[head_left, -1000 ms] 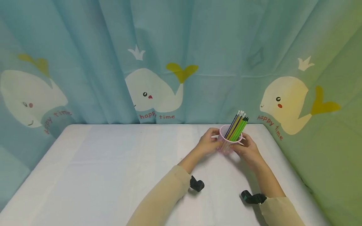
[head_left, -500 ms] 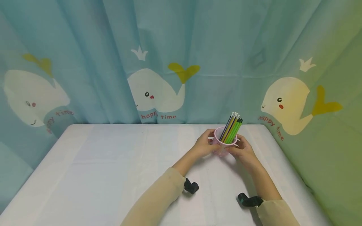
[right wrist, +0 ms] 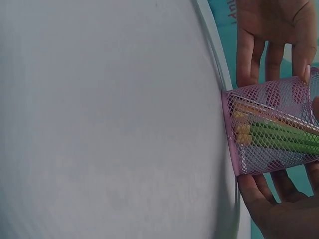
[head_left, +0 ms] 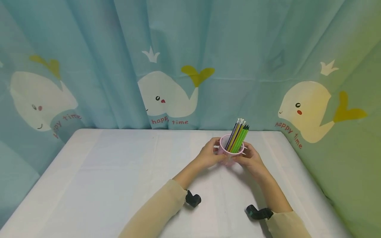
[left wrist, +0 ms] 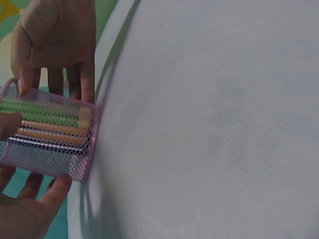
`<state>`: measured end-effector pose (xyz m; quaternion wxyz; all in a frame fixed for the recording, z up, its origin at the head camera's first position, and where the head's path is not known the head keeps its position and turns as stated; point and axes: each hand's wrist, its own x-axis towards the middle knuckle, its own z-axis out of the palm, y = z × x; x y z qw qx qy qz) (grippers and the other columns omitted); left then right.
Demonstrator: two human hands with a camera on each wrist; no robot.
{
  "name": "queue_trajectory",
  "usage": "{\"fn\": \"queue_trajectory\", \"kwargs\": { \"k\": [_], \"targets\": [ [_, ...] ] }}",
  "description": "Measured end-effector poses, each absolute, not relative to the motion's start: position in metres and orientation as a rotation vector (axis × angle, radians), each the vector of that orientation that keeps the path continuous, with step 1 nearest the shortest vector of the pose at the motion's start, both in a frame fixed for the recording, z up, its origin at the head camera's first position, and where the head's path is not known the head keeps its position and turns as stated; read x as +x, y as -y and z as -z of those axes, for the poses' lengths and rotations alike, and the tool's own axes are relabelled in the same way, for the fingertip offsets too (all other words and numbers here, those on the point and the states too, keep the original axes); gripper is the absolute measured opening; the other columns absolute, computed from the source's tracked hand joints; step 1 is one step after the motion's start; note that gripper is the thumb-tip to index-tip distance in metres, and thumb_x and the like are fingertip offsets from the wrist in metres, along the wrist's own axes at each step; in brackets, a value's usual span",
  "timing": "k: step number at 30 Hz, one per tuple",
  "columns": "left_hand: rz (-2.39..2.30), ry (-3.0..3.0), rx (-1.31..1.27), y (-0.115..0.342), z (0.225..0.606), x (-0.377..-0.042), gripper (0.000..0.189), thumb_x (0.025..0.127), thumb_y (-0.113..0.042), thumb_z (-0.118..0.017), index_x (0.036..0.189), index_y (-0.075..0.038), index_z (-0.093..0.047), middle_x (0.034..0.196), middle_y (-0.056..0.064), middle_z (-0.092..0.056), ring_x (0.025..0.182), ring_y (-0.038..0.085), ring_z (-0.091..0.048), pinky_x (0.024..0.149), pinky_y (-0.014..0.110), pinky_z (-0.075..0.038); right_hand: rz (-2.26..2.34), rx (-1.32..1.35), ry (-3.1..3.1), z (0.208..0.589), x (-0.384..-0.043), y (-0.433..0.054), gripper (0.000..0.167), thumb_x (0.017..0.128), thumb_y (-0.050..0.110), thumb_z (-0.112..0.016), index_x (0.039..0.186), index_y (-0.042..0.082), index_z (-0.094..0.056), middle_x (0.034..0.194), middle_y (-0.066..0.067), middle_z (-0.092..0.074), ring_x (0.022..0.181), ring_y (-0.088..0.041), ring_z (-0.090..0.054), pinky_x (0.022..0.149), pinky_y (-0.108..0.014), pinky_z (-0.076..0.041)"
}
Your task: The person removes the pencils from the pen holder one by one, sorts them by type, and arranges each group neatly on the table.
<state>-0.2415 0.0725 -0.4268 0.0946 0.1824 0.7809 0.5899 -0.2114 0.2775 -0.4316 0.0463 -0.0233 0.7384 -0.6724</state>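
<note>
Your left hand [head_left: 209, 155] and right hand [head_left: 252, 162] both gripped the pink, round metal-mesh pencil cup [left wrist: 50, 134] from opposite sides, thumbs on its near wall. You had shifted it leftward since a second earlier, yet it remained at the far right part of the white-covered table [head_left: 119, 172]. The slim green, yellow and dark pencils [head_left: 238, 137] still leaned rightward inside.

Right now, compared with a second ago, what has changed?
The cup has moved left and slightly nearer the person, the left grip and right grip travelling with it. Nothing was newly taken or let go: both stay on the cup. The pencils remain inside, leaning right.
</note>
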Motion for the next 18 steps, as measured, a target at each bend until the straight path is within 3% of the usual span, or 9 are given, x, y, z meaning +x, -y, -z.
{"fn": "queue_trajectory", "kwargs": {
  "k": [11, 18],
  "targets": [
    [-1.763, -2.305, 0.488, -0.048, 0.427, -0.232, 0.068, 0.085, -0.011, -0.076, 0.143, -0.009, -0.039, 0.141, 0.017, -0.052, 0.125, 0.035, -0.056, 0.107, 0.043, -0.048, 2.038, -0.132, -2.235, 0.433, -0.209, -0.256, 0.072, 0.084, -0.007, -0.065, 0.147, 0.0, -0.033, 0.142, -0.021, -0.046, 0.113, -0.012, -0.057, 0.09, -0.019, -0.052],
    [-1.785, -2.301, 0.422, -0.034, 0.425, -0.223, 0.068, 0.084, -0.008, -0.076, 0.142, -0.008, -0.04, 0.139, 0.018, -0.053, 0.126, 0.037, -0.055, 0.107, 0.045, -0.048, 1.992, -0.134, -2.242, 0.435, -0.206, -0.242, 0.071, 0.086, -0.002, -0.066, 0.148, 0.002, -0.033, 0.148, -0.025, -0.042, 0.131, -0.034, -0.048, 0.093, -0.017, -0.048]
  ]
}}
